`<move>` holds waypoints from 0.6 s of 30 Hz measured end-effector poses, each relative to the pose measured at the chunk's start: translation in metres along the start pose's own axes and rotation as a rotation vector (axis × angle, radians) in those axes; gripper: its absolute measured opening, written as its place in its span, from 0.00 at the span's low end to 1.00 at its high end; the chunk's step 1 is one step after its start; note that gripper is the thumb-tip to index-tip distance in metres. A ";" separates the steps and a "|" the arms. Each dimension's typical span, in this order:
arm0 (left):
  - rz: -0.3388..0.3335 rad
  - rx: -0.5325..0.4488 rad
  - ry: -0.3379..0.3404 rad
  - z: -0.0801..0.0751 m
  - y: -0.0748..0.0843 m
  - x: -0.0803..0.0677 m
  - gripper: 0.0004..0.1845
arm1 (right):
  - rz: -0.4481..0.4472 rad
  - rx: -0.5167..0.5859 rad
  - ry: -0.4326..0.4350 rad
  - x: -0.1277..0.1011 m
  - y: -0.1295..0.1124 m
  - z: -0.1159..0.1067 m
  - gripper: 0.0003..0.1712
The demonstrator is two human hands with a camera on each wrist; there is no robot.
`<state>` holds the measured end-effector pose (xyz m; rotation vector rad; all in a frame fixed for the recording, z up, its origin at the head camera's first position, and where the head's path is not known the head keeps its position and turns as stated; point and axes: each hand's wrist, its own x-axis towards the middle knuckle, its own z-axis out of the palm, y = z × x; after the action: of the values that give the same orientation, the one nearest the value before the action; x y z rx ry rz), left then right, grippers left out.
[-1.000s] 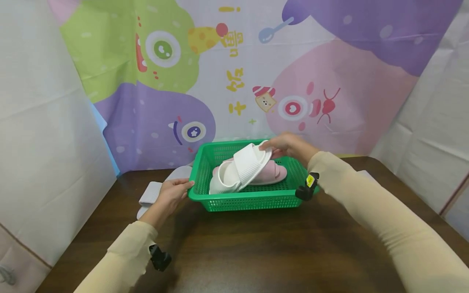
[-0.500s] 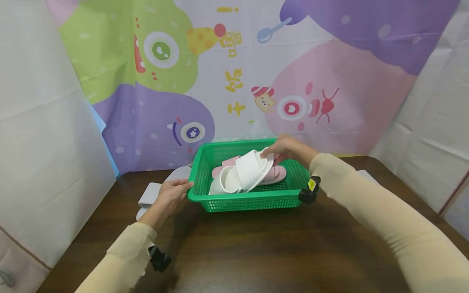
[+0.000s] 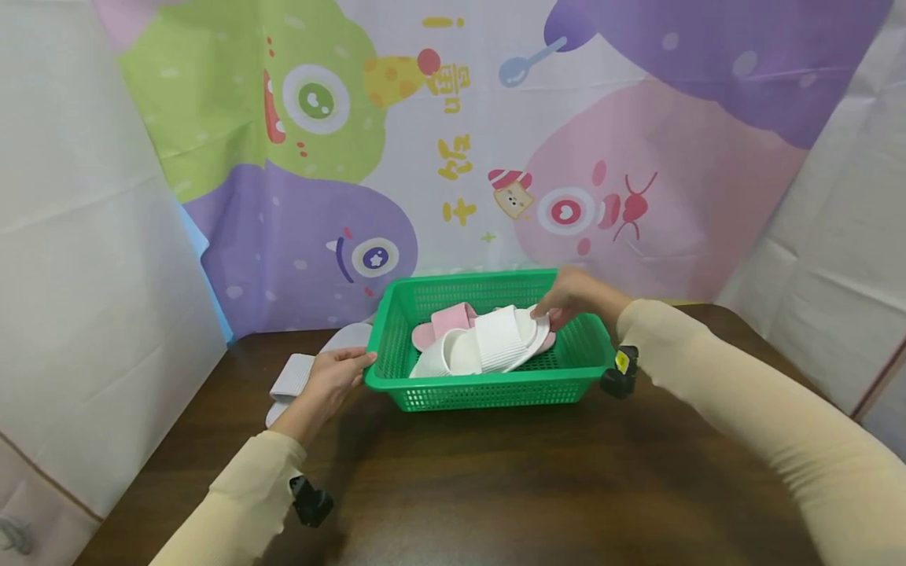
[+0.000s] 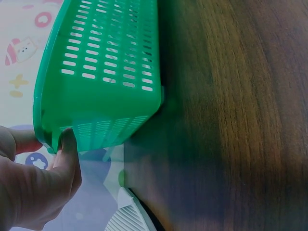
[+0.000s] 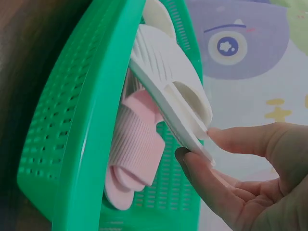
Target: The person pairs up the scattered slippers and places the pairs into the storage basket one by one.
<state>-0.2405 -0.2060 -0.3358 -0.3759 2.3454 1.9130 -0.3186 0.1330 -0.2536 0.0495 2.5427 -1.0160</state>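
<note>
While the left hand [image 3: 331, 380] pinches the left rim of a rectangular, perforated green plastic basket [image 3: 495, 393] on the brown wood-grain table [image 3: 481, 487], just beside a light grey ribbed-strap slipper [image 3: 292, 376], the right hand [image 3: 572, 294] pinches one end of a white ribbed-strap slipper [image 3: 498, 339] in the basket. Pink ribbed-strap slippers [image 3: 449, 318] lie partly hidden behind it; beyond hangs a cartoon-printed cloth [image 3: 481, 141].

Saw plain green on the basket [image 3: 488, 395], ribbed straps on the white slippers [image 3: 500, 339], pink slippers [image 3: 450, 317] and pale grey slipper [image 3: 292, 376], dark brown wood grain on the table [image 3: 495, 487], cream on the sleeves [image 3: 736, 405], black on the wrist cameras [image 3: 309, 503], and green, purple and pink cartoon creatures [image 3: 304, 224] with yellow lettering [image 3: 456, 159] across the white backdrop [image 3: 425, 173].
</note>
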 end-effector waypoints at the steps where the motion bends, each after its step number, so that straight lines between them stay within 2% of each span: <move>1: 0.002 0.001 0.000 0.000 0.000 0.000 0.27 | -0.003 -0.003 -0.005 0.000 0.001 -0.001 0.24; 8: 0.011 -0.011 -0.003 0.000 0.000 0.000 0.28 | 0.006 0.002 -0.023 -0.003 0.004 -0.004 0.13; 18: 0.017 -0.024 -0.013 0.001 -0.002 -0.001 0.27 | 0.002 0.063 -0.052 -0.009 0.004 -0.001 0.08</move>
<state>-0.2389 -0.2055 -0.3372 -0.3454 2.3268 1.9466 -0.3103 0.1378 -0.2527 0.0425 2.4638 -1.0827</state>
